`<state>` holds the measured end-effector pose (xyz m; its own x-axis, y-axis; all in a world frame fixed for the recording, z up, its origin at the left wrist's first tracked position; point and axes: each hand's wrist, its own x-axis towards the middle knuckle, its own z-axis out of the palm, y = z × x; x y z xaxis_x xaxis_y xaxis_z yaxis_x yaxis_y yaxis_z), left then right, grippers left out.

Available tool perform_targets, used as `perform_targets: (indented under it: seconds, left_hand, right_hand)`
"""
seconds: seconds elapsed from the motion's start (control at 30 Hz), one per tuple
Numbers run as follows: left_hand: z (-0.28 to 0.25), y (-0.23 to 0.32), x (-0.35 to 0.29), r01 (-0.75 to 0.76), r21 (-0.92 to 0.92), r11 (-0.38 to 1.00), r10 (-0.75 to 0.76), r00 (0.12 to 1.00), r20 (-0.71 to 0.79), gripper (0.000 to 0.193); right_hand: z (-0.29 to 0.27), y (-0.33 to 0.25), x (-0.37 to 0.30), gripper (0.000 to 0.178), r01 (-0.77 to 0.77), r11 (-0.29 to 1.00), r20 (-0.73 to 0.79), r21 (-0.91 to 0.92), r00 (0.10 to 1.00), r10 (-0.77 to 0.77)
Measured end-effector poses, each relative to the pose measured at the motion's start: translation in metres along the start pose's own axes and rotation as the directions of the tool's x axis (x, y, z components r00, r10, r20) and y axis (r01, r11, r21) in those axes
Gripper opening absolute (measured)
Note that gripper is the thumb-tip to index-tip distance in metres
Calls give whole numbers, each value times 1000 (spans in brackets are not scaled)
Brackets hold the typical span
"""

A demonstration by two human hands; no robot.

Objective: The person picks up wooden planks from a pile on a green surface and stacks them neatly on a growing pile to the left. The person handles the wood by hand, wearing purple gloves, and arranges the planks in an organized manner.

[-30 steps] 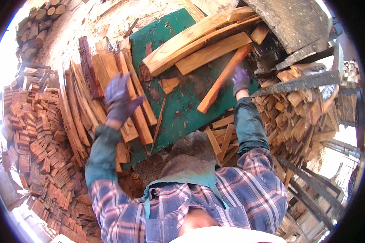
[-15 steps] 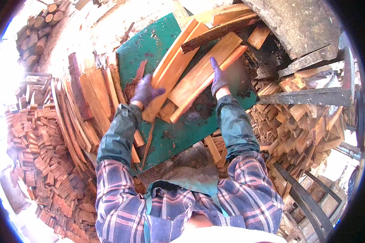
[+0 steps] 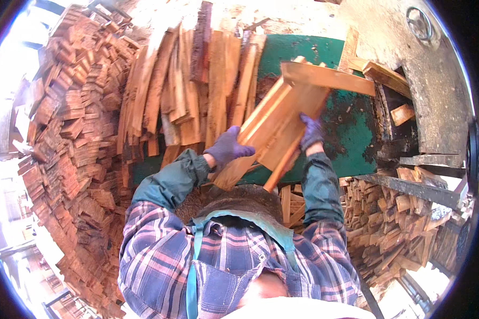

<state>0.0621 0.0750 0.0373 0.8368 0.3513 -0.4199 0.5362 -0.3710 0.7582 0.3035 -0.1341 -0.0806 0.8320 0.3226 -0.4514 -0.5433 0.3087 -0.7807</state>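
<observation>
Between my two purple-gloved hands is a loose bundle of split wooden boards (image 3: pixel 275 139), tilted with its near end toward my apron. My left hand (image 3: pixel 230 147) presses the bundle's left side, its thumb lying over the wood. On the opposite side my right hand (image 3: pixel 311 131) is closed against the boards, some of its fingers hidden. Another short board (image 3: pixel 330 78) lies crosswise over the bundle's far end. Beneath is a worn green metal table (image 3: pixel 351 127) with dark, dirty patches.
Long wood slats (image 3: pixel 215 87) stand in a row along the table's left. Beyond them rises a big stack of cut wood pieces (image 3: pixel 82 159). More split wood (image 3: pixel 388 212) is piled at right, beside a dark metal bar (image 3: pixel 415 189). A grey machine surface with a handwheel (image 3: pixel 419 23) stands far right.
My view has swung left, bringing the stacked wood further in. My hands have drawn the boards nearer my body and gathered them closer together.
</observation>
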Motion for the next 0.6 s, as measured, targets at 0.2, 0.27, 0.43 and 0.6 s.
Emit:
perform_targets:
  seconds: [0.2, 0.27, 0.43, 0.6]
  left_hand:
    - [-120, -26, -83, -58, -274, 960, -40, 940, -339, 67]
    - [-163, -31, -103, 84, -72, 994, -109, 855, -507, 69]
    - [-227, -13, -166, -3, -105, 994, -70, 727, -683, 56]
    - [-214, 15, -136, -98, 58, 994, 108, 657, -746, 70]
  right_hand:
    - [240, 42, 2, 53, 162, 978, 347, -133, 932, -107]
    - [305, 47, 5, 54, 92, 973, 355, -213, 935, -11]
    - [368, 42, -37, 84, 412, 712, 503, -569, 859, -95]
    - [348, 25, -135, 105, 105, 961, 666, -256, 740, 96]
